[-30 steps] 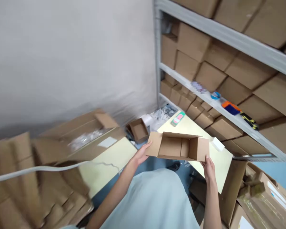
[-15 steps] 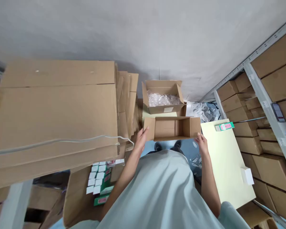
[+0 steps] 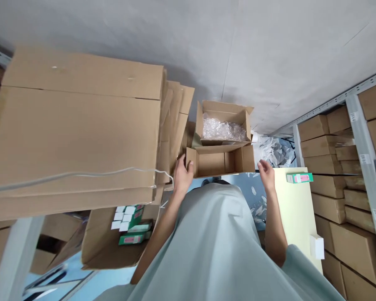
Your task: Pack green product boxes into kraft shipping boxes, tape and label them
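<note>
An open-topped cardboard box (image 3: pixel 211 164) stands in front of me, its inside bare and its end flaps folded outward. My left hand (image 3: pixel 183 175) is at the left flap, thumb and fingers apart; whether the thumb touches the cardboard I cannot tell. Just off the right flap, my right hand (image 3: pixel 266 173) hovers with loosely bent fingers and nothing in them. Directly behind is a second open carton (image 3: pixel 224 109) with clear bubble wrap (image 3: pixel 222 128) inside.
Large flattened cartons (image 3: pixel 78 133) are stacked at left, a white cable (image 3: pixel 97 172) across them. Below, a carton (image 3: pixel 105 246) holds green-and-white boxes (image 3: pixel 133 239). On the cream tabletop (image 3: pixel 293 213) lie a green box (image 3: pixel 300 178) and a white box (image 3: pixel 316 246). Shelves of cartons (image 3: pixel 327 186) line the right.
The bare box has moved away from me, up against the bubble-wrap carton. My right hand has let go of its flap, and my left hand's grip has opened. The view has turned slightly.
</note>
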The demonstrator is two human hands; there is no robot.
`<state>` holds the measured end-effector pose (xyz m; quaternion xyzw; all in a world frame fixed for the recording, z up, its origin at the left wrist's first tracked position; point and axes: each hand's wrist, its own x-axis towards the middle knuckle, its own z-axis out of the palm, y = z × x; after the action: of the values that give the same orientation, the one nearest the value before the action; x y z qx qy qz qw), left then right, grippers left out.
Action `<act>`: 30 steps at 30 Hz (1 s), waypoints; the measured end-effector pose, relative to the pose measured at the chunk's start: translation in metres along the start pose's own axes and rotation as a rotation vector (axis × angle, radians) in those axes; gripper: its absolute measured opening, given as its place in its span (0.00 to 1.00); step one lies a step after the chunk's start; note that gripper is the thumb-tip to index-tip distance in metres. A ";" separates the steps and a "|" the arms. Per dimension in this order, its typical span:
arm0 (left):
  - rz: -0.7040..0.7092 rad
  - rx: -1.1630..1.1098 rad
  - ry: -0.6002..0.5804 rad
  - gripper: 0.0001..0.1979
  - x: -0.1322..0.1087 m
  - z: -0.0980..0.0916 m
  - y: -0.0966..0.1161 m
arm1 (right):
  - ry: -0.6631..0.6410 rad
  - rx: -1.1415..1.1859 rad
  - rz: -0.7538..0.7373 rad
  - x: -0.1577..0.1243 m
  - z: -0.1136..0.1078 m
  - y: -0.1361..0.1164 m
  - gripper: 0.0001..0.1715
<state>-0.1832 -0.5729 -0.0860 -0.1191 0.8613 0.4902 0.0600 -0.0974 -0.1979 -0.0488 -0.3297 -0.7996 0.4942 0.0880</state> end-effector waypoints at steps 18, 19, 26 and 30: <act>0.384 0.440 -0.101 0.19 0.073 0.067 0.055 | -0.858 -0.667 -0.279 0.199 0.214 -0.123 0.75; 0.381 0.432 -0.103 0.19 0.074 0.067 0.055 | -0.872 -0.678 -0.236 0.201 0.226 -0.120 0.77; 0.385 0.416 -0.094 0.20 0.074 0.065 0.054 | -0.900 -0.929 -0.291 0.190 0.240 -0.118 0.38; 0.386 0.472 -0.114 0.21 0.073 0.064 0.057 | -0.834 -0.909 -0.367 0.192 0.218 -0.133 0.28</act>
<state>-0.2694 -0.5008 -0.0877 0.0915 0.9534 0.2848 0.0399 -0.4048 -0.2792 -0.0801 0.0279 -0.9397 0.1697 -0.2956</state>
